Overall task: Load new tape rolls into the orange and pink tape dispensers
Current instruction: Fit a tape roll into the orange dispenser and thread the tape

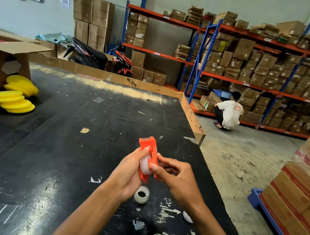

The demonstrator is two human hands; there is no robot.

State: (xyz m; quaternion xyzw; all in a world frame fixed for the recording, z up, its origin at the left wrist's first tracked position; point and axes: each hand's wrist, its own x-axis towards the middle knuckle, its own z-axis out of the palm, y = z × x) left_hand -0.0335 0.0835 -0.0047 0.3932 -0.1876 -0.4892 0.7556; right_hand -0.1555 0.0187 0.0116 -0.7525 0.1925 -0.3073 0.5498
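orange dispenser point(148, 156) held between both hands | left hand point(129, 173) wraps its side | right hand point(174, 174) pinches white roll point(146, 165), probably half-seated | light rigid plastic, slick tape; grip flat sides | spare roll point(141, 194) just below

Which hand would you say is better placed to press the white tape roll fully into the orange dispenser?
Probably the right hand: its fingers lie on the white tape roll, while the left hand cradles the orange dispenser from behind and is steadying it.
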